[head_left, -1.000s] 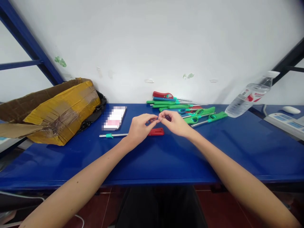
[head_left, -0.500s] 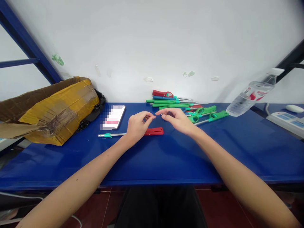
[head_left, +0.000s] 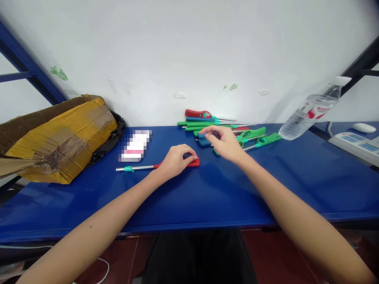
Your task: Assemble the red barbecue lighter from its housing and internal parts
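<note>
Single head-worn view, forward and down over blue table [head_left: 266,189], white wall beyond.

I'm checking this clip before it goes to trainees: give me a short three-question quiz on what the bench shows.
1. True or false: the left hand rests on the red lighter lying alone on the blue table.
2. Which hand pinches a small dark part? A left, B right.
3. Fill in: the clear bottle leans at the table's ___ end.

Key: 1 true; 2 B, the right hand, above the pile of lighters; 3 right.
</note>
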Available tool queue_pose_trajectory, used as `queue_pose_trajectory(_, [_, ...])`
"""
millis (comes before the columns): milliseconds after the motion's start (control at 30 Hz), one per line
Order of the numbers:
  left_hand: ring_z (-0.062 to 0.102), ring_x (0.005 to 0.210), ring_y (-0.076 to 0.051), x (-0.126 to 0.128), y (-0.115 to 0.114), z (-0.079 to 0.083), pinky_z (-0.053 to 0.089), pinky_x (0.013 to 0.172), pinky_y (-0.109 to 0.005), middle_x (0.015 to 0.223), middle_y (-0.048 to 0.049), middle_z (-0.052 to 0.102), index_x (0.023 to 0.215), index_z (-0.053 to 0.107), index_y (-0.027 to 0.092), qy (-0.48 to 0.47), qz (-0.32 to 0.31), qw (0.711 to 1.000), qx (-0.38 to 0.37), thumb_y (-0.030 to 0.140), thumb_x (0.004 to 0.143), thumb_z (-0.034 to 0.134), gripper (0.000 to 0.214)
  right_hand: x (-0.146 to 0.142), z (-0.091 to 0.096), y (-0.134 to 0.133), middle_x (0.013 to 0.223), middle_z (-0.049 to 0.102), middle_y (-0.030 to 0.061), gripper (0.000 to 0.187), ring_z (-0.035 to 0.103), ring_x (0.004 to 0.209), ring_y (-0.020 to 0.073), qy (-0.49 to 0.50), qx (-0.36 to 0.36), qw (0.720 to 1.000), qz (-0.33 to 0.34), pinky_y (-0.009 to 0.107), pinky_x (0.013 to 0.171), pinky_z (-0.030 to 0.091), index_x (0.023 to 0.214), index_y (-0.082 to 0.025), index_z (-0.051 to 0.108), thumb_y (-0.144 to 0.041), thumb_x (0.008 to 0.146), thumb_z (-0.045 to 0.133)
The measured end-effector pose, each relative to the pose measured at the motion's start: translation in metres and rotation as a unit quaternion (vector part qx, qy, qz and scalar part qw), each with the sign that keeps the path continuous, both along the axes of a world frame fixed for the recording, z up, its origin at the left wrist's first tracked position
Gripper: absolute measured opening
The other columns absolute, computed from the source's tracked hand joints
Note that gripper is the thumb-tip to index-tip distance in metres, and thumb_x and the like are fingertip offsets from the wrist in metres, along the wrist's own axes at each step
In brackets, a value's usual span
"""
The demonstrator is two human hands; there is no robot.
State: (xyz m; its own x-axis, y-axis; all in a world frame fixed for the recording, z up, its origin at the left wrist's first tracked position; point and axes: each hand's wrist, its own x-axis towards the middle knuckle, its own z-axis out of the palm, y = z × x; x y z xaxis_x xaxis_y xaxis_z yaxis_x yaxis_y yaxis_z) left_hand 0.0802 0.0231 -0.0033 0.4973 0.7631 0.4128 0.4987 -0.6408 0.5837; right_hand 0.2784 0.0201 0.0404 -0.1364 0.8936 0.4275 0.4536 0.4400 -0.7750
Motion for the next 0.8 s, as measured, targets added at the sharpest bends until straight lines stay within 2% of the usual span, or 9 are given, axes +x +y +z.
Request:
queue_pose_trajectory(133, [0.067, 0.088, -0.016, 0.0004, -0.0002, -0.0001, 0.049, 0.082, -0.027, 0.093, -0.0013, 0.074, 0.085, 0.072, 0.019, 0.007, -0.018, 1.000, 0.009, 0.012, 0.088, 0.062, 0.012, 0.0020, -0.0006, 0.0005, 0.059, 0.050, -0.0030, 0.023, 0.040, 0.053, 0.0114, -0.001, 0.008, 1.000, -0.015, 0.027, 0.055, 0.034, 0.091, -0.014, 0.072, -0.022, 0.080, 0.053])
queue_pose_trajectory(267, [0.066, 0.088, -0.017, 0.0010, -0.0003, -0.0024, 0.048, 0.084, -0.030, 0.092, -0.0002, 0.075, 0.082, 0.072, 0.020, 0.013, -0.014, 0.999, 0.029, 0.017, 0.088, 0.065, 0.010, 0.0033, -0.0012, 0.0011, 0.059, 0.049, -0.0031, 0.023, 0.040, 0.053, 0.0114, -0.002, 0.012, 1.000, -0.022, 0.027, 0.054, 0.034, 0.091, -0.015, 0.072, -0.021, 0.080, 0.053])
queue_pose_trajectory(467, [0.067, 0.086, -0.016, 0.0003, -0.0001, -0.0053, 0.050, 0.081, -0.028, 0.093, -0.0014, 0.073, 0.085, 0.072, 0.020, 0.016, -0.016, 0.999, 0.043, 0.017, 0.089, 0.062, 0.011, 0.0025, -0.0008, -0.0002, 0.058, 0.049, -0.0030, 0.022, 0.039, 0.051, 0.0116, -0.008, 0.006, 1.000, -0.012, 0.028, 0.054, 0.033, 0.090, -0.015, 0.071, -0.021, 0.080, 0.052])
queue_pose_trajectory(800, [0.065, 0.096, -0.019, -0.0022, -0.0017, -0.0065, 0.051, 0.085, -0.033, 0.105, -0.0037, 0.073, 0.096, 0.075, 0.023, 0.104, -0.049, 0.989, 0.088, 0.022, 0.096, 0.052, 0.023, 0.0034, -0.0009, -0.0009, 0.059, 0.050, -0.0029, 0.021, 0.039, 0.052, 0.0116, -0.006, 0.003, 1.000, -0.010, 0.028, 0.055, 0.034, 0.090, -0.016, 0.071, -0.021, 0.081, 0.053])
